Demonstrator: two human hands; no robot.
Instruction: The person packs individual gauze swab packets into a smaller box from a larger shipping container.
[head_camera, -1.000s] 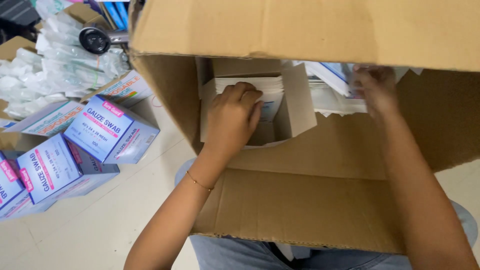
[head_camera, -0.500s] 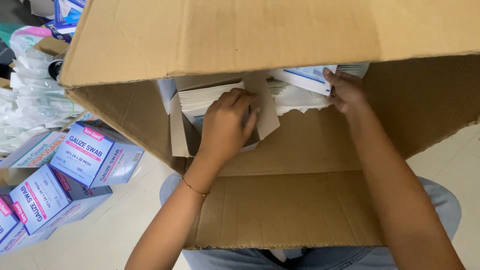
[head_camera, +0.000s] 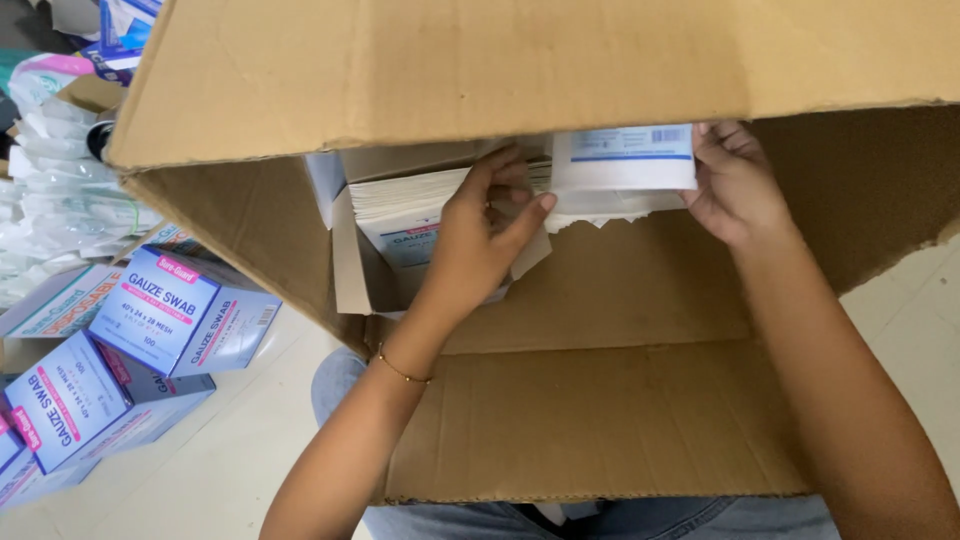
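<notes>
A large brown cardboard carton (head_camera: 560, 300) lies on its side across the person's lap, its mouth facing them and its top flap (head_camera: 500, 70) hanging over the opening. Inside, at the back left, stands a small open box (head_camera: 350, 260) packed with a stack of flat white packets (head_camera: 405, 205). To the right of it, loose white packets (head_camera: 610, 205) lie in a ragged pile on the carton's inner wall.

The left hand (head_camera: 480, 240) reaches into the carton, its fingers bent and spread, pressing on the small box's flap and the edge of the packet stack; it closes on nothing fully. The right hand (head_camera: 735, 185) is clamped on a white packet with a blue strip (head_camera: 622, 158), thumb in front and fingers behind, holding it upright just under the top flap, above the loose pile.

Outside the carton, on the pale floor (head_camera: 200, 470) to the left, sit several blue-and-white boxes with pink labels (head_camera: 180, 310), some tipped on their sides. Beyond them is a heap of clear plastic-wrapped items (head_camera: 60, 200). The overhanging flap hides the carton's far interior.
</notes>
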